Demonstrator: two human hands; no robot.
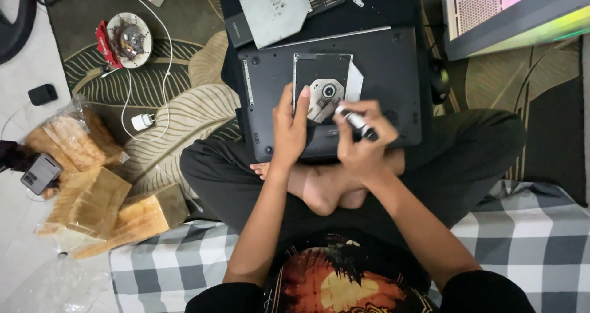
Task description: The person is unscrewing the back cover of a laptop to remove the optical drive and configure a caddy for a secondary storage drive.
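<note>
Right hand (359, 147) with slim metal screwdriver (356, 123) over matte laptop underside (387, 73).

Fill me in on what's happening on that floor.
A person sits cross-legged with an upturned dark laptop on their lap. The left hand steadies an exposed optical drive set in its base, while the right hand grips a small screwdriver with its tip at the drive. Bagged bread loaves lie alongside.
</note>
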